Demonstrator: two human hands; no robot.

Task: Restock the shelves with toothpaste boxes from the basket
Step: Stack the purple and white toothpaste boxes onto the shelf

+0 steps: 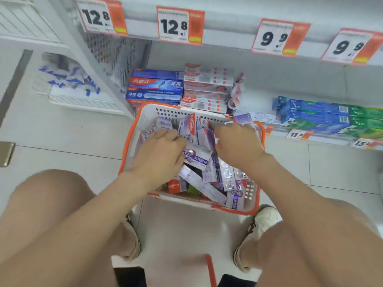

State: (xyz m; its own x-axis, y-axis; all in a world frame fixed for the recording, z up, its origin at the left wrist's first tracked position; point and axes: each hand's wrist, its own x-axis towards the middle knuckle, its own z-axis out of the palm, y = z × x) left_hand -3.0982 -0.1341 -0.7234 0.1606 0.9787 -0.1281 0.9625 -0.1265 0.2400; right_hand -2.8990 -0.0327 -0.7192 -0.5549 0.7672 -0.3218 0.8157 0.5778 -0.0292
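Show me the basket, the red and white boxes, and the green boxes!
basket [157, 115], head view, white far wall.
red and white boxes [207, 84], head view, stack's front.
green boxes [366, 112], head view, top box.

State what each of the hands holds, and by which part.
Right hand seems to grip a purple box near one end, at the far rim of the basket. Left hand curls over other boxes; whether it grips one cannot be told.

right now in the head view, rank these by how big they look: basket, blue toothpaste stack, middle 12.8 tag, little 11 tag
1. basket
2. blue toothpaste stack and middle 12.8 tag: about alike, and the tag hangs nearer the camera, so unranked
3. little 11 tag
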